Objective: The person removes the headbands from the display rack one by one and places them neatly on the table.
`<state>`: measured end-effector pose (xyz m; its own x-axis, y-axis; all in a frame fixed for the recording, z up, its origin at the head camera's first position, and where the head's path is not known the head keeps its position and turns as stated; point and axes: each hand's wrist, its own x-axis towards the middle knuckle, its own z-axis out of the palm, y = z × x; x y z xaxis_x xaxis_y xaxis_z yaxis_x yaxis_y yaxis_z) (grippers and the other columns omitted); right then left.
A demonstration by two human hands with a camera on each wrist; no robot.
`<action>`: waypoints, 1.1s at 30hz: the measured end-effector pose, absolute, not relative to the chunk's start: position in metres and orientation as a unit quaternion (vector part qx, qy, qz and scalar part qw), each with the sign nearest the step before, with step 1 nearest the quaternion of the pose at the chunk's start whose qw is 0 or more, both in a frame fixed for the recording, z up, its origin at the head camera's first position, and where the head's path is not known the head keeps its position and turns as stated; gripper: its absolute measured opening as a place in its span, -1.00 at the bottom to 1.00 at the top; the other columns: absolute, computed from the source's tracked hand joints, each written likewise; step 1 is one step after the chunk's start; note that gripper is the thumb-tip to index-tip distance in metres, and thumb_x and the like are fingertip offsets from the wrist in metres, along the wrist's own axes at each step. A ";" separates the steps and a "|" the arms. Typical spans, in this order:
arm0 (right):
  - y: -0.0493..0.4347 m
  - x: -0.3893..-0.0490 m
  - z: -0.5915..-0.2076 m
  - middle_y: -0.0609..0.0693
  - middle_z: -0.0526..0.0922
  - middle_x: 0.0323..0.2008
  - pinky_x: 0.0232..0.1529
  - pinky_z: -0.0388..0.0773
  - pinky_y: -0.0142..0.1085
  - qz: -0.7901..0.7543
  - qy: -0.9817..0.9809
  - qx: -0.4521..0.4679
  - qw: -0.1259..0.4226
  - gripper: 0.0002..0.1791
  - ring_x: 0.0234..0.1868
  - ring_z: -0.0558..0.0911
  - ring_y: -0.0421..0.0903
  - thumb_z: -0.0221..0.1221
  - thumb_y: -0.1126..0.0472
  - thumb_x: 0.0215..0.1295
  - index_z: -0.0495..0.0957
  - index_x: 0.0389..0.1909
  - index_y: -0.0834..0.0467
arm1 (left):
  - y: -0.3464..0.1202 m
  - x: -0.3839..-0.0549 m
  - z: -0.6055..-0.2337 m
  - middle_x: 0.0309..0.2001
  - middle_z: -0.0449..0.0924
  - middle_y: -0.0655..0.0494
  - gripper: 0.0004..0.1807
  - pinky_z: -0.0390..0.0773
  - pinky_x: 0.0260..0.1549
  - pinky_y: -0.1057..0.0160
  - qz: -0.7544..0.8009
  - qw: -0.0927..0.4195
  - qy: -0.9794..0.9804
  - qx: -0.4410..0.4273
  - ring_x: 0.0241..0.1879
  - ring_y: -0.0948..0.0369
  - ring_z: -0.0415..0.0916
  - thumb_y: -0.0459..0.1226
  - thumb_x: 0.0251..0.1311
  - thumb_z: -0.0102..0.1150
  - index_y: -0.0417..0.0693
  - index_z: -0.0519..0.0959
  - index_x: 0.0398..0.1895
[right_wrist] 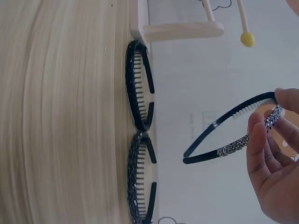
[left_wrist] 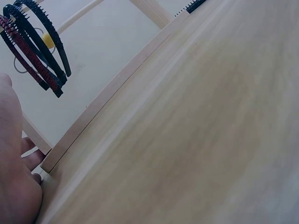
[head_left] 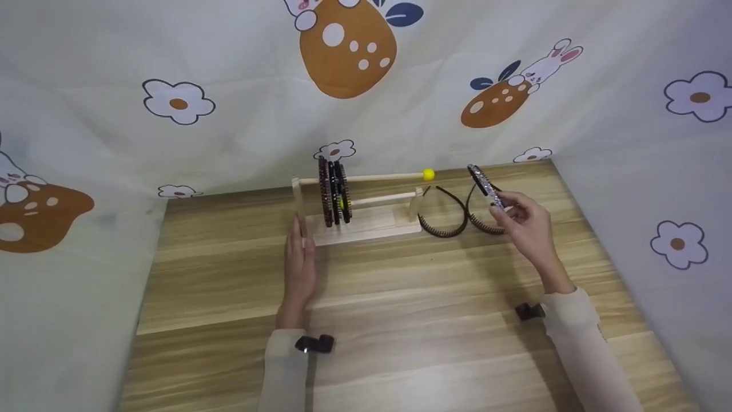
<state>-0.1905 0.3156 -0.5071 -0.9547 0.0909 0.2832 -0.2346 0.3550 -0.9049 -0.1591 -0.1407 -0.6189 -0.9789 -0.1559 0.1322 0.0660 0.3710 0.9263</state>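
Several headbands (head_left: 327,197) hang toward the left of the upper rod (head_left: 380,177) of a wooden stand (head_left: 366,230), which sits near the back edge of the table (head_left: 372,320). From the head view, I'd judge the step in hand to be hanging headbands, with one held ready: the right hand (head_left: 529,229) pinches a silvery headband (head_left: 484,183) in the air, toward the back right corner, between thumb and bent fingers. Two dark headbands (head_left: 443,234) rest along that edge, just right of the stand. The left hand (head_left: 299,269) lies against the left upright (head_left: 299,206), fingers fairly straight, not closed around anything. In the left wrist view, its fingertips sit by the upright's foot, so it seems to be steadying the stand. The right wrist view shows the silvery headband well apart from the yellow ball (right_wrist: 247,39) tipping the upper rod; the next move would call for carrying its loop leftward and slipping it over that ball.
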 end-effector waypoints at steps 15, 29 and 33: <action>0.364 -0.190 -0.511 0.10 0.58 0.06 -0.30 0.75 -0.49 0.515 -0.845 0.009 0.144 -0.72 -0.28 0.70 -0.38 0.46 0.37 0.46 0.70 0.01 0.50 | -0.142 -0.160 -0.620 0.84 -0.19 -0.06 -0.29 -0.09 0.55 -0.64 -0.569 0.089 -0.817 0.034 0.76 -0.28 -0.14 -0.08 0.82 -0.28 0.19 -0.17 0.88; 0.388 -0.186 -0.518 0.37 0.43 0.53 0.12 0.63 -0.60 0.485 -0.866 0.061 0.102 -0.63 -0.04 0.69 -0.44 0.58 0.47 0.24 0.75 0.03 0.49 | -0.142 -0.160 -0.620 0.84 -0.19 -0.09 -0.29 -0.13 0.56 -0.64 -0.567 0.087 -0.819 0.033 0.75 -0.32 -0.17 -0.06 0.82 -0.28 0.17 -0.16 0.88; 0.393 -0.185 -0.520 0.45 0.40 0.54 0.18 0.60 -0.58 0.486 -0.867 0.065 0.089 -0.58 0.02 0.66 -0.51 0.59 0.49 0.18 0.74 0.04 0.50 | -0.143 -0.160 -0.620 0.84 -0.20 -0.09 -0.29 -0.17 0.57 -0.62 -0.568 0.086 -0.818 0.033 0.77 -0.29 -0.21 -0.07 0.82 -0.29 0.16 -0.17 0.88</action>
